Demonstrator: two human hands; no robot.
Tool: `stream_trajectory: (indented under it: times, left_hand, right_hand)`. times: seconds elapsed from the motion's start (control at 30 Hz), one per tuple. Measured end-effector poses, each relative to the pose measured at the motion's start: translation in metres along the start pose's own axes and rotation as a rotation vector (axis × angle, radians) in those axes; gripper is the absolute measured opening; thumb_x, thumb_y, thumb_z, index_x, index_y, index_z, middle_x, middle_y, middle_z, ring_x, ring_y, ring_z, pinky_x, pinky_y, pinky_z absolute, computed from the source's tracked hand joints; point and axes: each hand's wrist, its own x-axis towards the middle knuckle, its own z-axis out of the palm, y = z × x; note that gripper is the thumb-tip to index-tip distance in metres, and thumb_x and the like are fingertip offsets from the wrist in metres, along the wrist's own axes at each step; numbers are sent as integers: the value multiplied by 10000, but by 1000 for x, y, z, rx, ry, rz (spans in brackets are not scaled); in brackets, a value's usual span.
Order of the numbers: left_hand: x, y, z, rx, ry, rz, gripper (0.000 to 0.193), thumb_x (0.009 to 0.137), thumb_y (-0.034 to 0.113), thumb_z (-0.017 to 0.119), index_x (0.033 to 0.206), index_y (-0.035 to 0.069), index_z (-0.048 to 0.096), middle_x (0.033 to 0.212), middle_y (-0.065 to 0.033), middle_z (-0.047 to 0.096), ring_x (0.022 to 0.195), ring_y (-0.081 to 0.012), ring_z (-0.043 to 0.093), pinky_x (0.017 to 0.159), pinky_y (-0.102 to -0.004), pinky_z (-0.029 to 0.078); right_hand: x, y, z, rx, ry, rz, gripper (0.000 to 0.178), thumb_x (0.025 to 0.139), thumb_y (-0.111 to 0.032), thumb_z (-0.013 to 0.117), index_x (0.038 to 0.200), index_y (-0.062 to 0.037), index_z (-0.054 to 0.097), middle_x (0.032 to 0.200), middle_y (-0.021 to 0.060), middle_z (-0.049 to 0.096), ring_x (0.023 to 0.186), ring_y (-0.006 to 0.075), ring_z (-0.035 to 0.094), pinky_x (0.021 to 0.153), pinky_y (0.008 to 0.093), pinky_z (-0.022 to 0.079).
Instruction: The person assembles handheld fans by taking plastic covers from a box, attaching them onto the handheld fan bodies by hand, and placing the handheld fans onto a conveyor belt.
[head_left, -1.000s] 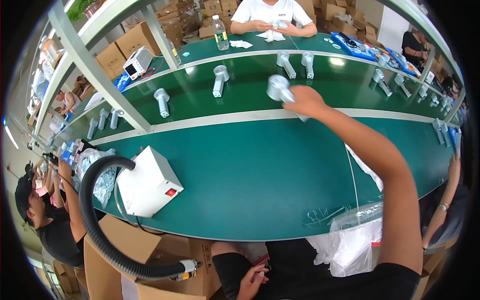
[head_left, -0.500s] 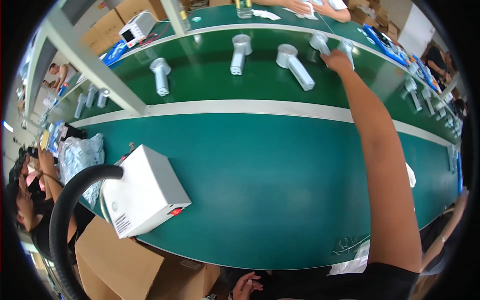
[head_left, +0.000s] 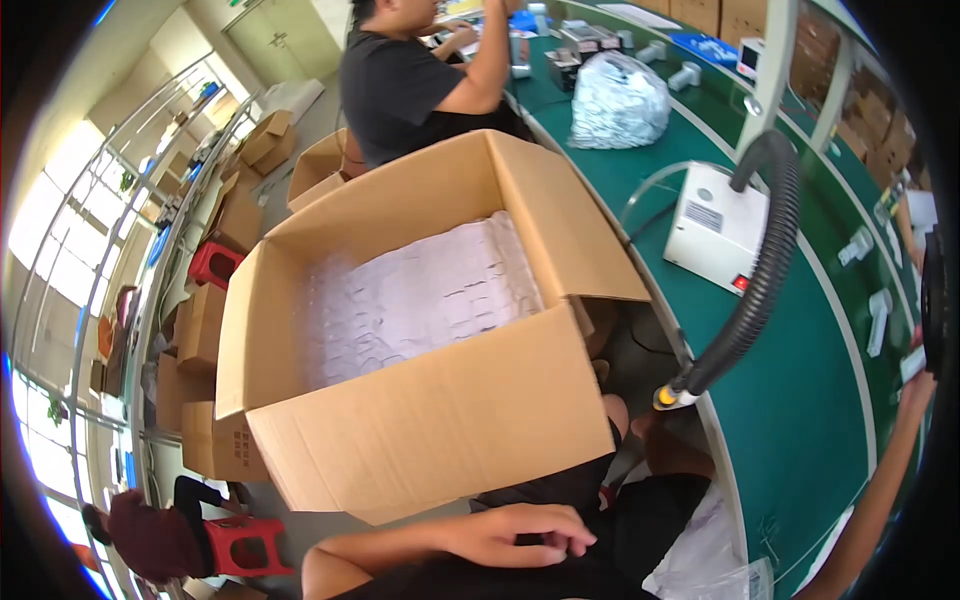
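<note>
My left hand (head_left: 535, 532) rests over my lap with loosely curled fingers apart and nothing in it. It is nearest to a big open cardboard box (head_left: 430, 410), which holds a whitish, clear-looking wrapped layer (head_left: 420, 290). At the far right rim my right hand (head_left: 918, 388) reaches out over the green bench. A pale grey tube-shaped part (head_left: 912, 363) is right at its fingers. The dark picture edge hides part of that hand, so its grip does not show. Two similar grey parts, each with a round head (head_left: 879, 322) (head_left: 857, 246), lie farther along.
A white machine (head_left: 715, 225) with a red switch and a black ribbed hose (head_left: 775, 250) stands on the bench (head_left: 790, 400). Behind it sits a bag of grey parts (head_left: 620, 100). A person in black (head_left: 410, 90) works beyond the box. Another sits by a red stool (head_left: 248, 545).
The view has swung left, bringing the open box into sight and shifting the bench rightward. My right hand now shows at the right rim. My left hand shows more fully.
</note>
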Motion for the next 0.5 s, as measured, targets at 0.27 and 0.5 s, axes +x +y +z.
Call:
stream_trajectory:
  times: [0.27,0.5]
  left_hand:
    - [-108,140,-179,1156,563,-308,128,892,171,619,919,61,678,803,-70,663,774,-248,649,712,-355,523]
    - [-103,26,-329,1181,-43,-1325,602,837,602,580,951,24,705,761,-58,719,801,-234,670,662,-390,533]
  right_hand:
    - [-312,-69,96,-501,-532,238,586,821,-498,695,1103,-18,512,717,63,579,502,136,554,399,258,413]
    - [-418,-28,245,-718,-906,438,248,682,-89,695,913,1,682,733,55,695,668,135,670,637,278,532]
